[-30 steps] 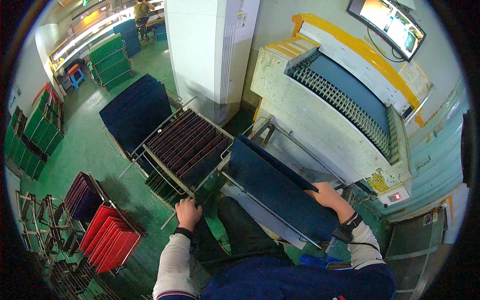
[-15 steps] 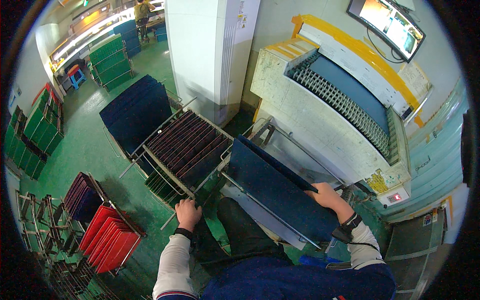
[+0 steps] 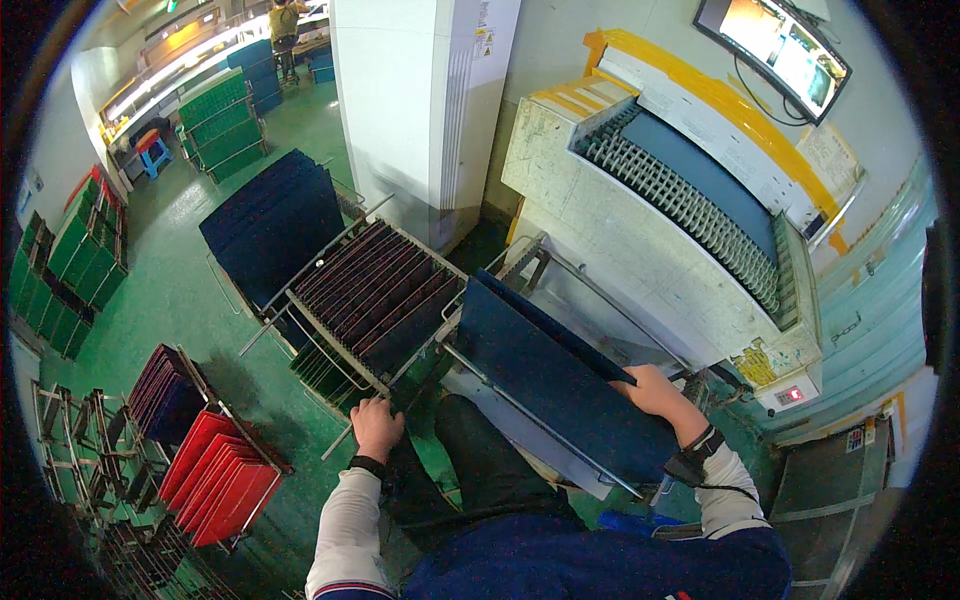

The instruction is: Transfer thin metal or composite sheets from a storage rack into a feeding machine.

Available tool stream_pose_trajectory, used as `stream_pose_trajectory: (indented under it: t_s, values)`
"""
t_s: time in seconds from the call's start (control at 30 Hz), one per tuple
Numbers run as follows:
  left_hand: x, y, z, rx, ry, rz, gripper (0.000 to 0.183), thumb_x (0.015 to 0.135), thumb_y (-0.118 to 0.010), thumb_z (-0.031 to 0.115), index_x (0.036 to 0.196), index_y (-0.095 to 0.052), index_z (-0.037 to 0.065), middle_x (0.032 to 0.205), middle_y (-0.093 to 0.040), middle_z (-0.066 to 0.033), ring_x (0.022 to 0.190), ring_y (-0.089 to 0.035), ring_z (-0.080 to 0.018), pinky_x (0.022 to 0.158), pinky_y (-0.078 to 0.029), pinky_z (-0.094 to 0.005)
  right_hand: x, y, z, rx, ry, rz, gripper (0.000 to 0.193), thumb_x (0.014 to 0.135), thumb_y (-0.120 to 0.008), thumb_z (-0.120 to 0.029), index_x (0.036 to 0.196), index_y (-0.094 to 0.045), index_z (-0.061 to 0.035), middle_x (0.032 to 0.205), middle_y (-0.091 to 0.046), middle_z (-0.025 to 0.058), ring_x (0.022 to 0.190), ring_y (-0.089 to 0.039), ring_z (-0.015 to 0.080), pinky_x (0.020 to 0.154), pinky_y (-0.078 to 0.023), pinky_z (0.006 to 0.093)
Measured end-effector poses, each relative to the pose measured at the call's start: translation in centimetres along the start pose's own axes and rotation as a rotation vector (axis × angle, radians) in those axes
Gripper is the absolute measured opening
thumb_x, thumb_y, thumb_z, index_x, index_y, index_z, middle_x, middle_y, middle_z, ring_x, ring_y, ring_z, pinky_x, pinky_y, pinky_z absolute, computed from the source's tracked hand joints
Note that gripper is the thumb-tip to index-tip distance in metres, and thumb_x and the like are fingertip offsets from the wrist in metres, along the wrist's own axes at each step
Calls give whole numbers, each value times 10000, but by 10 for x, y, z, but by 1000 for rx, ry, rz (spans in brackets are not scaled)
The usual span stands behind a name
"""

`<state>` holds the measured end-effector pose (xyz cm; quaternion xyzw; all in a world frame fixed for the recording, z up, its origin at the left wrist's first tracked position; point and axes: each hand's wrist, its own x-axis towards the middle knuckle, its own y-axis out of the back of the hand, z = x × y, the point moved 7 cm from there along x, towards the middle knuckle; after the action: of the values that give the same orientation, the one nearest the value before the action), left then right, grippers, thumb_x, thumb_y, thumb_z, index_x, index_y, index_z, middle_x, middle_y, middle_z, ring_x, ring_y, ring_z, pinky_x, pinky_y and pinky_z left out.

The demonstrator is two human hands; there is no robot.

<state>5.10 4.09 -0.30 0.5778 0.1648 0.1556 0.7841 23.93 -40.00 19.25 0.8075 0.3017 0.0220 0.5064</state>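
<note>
Right of centre, the right hand (image 3: 657, 393) is pinching the upper edge of a dark blue board (image 3: 560, 375) near its right end. Left of centre, the left hand (image 3: 377, 428) is curling closed over a metal rack's (image 3: 338, 345) lower corner. A pale machine (image 3: 640, 235) is bordering the board's upper right; green floor (image 3: 180, 300) is stretching leftward.

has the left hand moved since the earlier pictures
No; judged against the white machine, the left hand stays in the same place, by the rack.
</note>
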Motion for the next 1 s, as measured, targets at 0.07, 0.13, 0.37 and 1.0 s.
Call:
stream_pose_trajectory:
  t_s: [0.07, 0.13, 0.37, 1.0]
  values:
    - [1, -1, 0, 8, 3, -20, 313, 788, -699, 333, 964, -731, 75, 1054, -684, -84, 1108, -582, -285, 953, -421, -455, 0, 1, -2, 3, 2, -1, 389, 915, -657, -402, 1048, -710, -41, 929, -671, 280, 906, -656, 474, 763, -505, 485]
    - [1, 0, 0, 2, 6, -20, 310, 790, -697, 334, 961, -732, 78, 1055, -685, -83, 1109, -582, -285, 955, -420, -456, 0, 1, -2, 8, 6, 1, 385, 913, -660, -399, 1046, -711, -42, 929, -670, 281, 904, -656, 474, 759, -505, 484]
    - [0, 0, 0, 11, 7, -34, 308, 804, -683, 335, 975, -740, 86, 1062, -689, -85, 1103, -585, -287, 964, -418, -465, -2, 1, 0, 4, -31, -11, 369, 910, -670, -390, 1039, -712, -46, 910, -674, 269, 872, -661, 461, 741, -506, 467]
    - [3, -5, -3, -69, -33, 34, 359, 752, -686, 325, 1025, -734, 97, 1119, -701, -70, 1098, -597, -301, 929, -442, -494, -32, 104, -55, -246, 164, 171, 397, 894, -676, -385, 945, -691, 8, 872, -668, 264, 820, -657, 438, 738, -507, 501]
